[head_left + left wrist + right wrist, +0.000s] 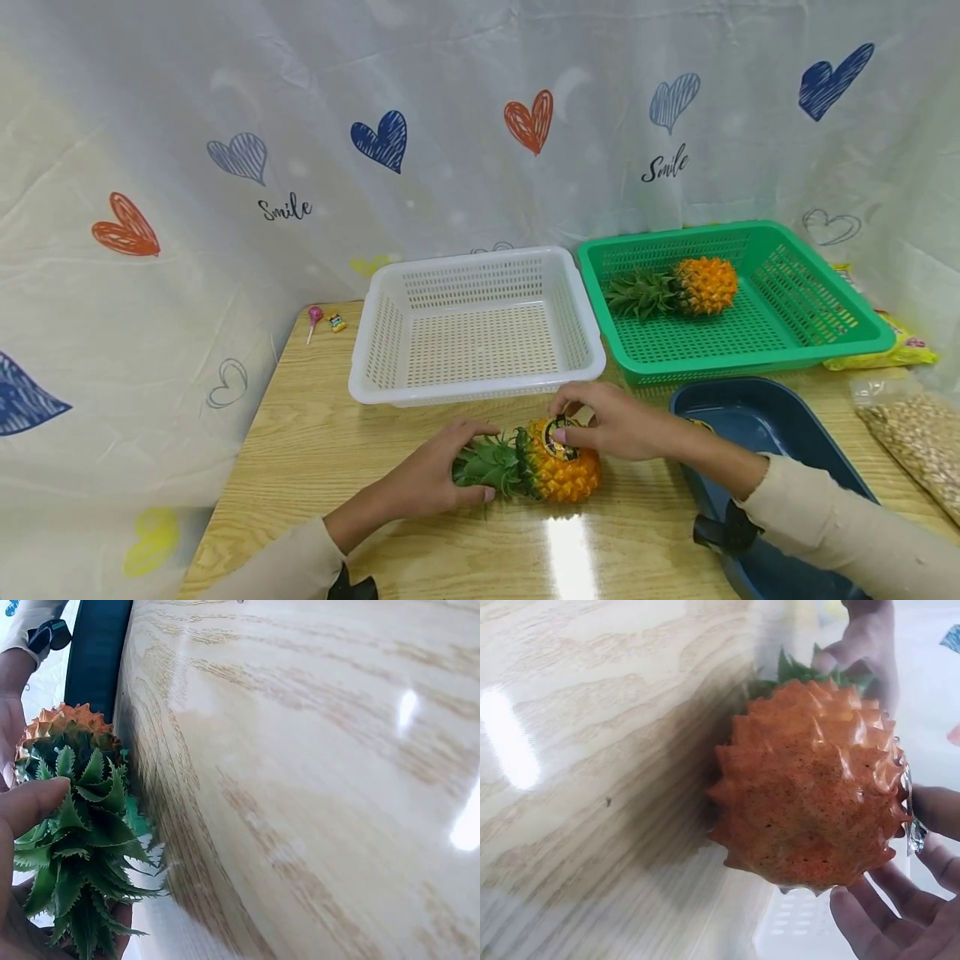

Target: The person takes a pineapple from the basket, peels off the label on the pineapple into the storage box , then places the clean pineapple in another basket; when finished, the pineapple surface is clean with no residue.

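Observation:
A small orange pineapple [572,482] lies on its side on the wooden table, its green crown [486,467] pointing left. My left hand [429,473] grips the crown, with the thumb on the near side and fingers around the far side; the left wrist view shows the thumb across the spiky leaves [79,832]. On top of the fruit is a round black-and-yellow label [558,451]. My right hand [626,423] pinches the label's edge between thumb and forefinger. The shiny label edge [916,835] stands off the skin in the right wrist view.
Behind the hands stands a white basket [480,392]. Right of it, a green basket [757,354] holds another pineapple [705,286]. A dark blue tray [780,408] lies under the right forearm. A bag of pale grains [911,425] is far right; a lollipop [314,315] lies back left.

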`<control>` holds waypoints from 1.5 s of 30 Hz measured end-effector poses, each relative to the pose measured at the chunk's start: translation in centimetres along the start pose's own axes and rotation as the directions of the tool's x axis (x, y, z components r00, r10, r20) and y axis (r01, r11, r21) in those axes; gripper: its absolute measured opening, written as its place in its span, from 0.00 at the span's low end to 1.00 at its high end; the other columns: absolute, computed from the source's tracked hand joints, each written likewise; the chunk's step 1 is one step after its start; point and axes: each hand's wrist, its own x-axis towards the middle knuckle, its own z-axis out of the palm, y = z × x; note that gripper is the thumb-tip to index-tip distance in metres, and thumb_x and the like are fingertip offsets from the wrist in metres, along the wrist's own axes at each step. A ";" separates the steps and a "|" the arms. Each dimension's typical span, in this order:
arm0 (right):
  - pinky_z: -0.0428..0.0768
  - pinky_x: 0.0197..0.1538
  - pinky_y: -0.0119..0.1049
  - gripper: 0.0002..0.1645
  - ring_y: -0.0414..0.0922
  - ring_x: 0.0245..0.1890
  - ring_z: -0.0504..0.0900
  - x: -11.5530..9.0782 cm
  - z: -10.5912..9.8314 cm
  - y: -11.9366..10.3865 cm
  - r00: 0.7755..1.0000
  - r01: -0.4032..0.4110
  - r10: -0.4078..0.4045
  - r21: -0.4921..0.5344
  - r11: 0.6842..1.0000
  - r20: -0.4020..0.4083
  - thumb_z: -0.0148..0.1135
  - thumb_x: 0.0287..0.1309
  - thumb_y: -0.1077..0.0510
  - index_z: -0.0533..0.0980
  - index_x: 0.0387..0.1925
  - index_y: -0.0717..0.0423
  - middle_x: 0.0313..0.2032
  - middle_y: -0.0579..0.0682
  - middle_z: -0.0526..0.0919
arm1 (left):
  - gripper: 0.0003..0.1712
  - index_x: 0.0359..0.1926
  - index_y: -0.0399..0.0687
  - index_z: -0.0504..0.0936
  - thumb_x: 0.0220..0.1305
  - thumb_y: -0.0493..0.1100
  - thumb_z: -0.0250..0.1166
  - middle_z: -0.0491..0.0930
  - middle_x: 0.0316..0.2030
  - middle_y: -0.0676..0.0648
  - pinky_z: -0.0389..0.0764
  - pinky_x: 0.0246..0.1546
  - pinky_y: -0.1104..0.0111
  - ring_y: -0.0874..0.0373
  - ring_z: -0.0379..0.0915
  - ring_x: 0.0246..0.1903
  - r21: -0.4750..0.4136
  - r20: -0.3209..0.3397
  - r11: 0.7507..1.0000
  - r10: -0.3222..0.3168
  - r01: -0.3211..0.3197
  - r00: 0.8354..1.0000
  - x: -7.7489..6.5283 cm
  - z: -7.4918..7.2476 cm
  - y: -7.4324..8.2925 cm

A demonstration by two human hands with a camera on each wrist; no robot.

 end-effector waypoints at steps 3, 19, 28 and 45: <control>0.83 0.41 0.35 0.08 0.49 0.51 0.81 0.0 -0.2 -0.2 1.000 0.017 -0.017 -0.007 1.000 -0.005 0.65 0.67 0.50 0.77 0.39 0.48 0.49 0.50 0.82 | 0.43 0.73 0.60 0.64 0.60 0.57 0.73 0.66 0.65 0.54 0.74 0.57 0.46 0.52 0.70 0.61 -0.003 0.002 1.000 0.002 -0.002 1.000 0.0 0.0 0.0; 0.83 0.37 0.38 0.06 0.43 0.35 0.82 -0.4 -1.9 -2.0 0.998 0.056 -0.057 0.085 0.995 0.008 0.65 0.67 0.53 0.77 0.36 0.49 0.36 0.46 0.82 | 0.43 0.73 0.61 0.63 0.61 0.59 0.71 0.67 0.64 0.52 0.74 0.57 0.47 0.53 0.69 0.61 -0.005 0.025 1.000 -0.008 0.008 1.000 0.0 -0.1 -0.3; 0.81 0.38 0.39 0.05 0.43 0.34 0.81 -1.4 -3.0 -1.9 1.000 0.021 -0.022 0.086 0.996 0.015 0.65 0.67 0.52 0.78 0.40 0.48 0.38 0.47 0.81 | 0.42 0.73 0.63 0.63 0.62 0.61 0.70 0.67 0.65 0.53 0.75 0.55 0.48 0.53 0.70 0.61 -0.001 0.031 1.000 -0.005 0.005 1.000 0.0 -0.2 -0.3; 0.78 0.35 0.39 0.06 0.45 0.31 0.78 -3.7 -5.2 -0.1 0.999 0.030 -0.032 0.130 0.991 0.017 0.63 0.68 0.57 0.77 0.42 0.54 0.35 0.51 0.82 | 0.42 0.73 0.63 0.63 0.61 0.59 0.71 0.66 0.68 0.54 0.74 0.59 0.46 0.52 0.69 0.64 0.015 0.021 1.000 -0.025 0.024 0.999 0.0 -0.1 -0.3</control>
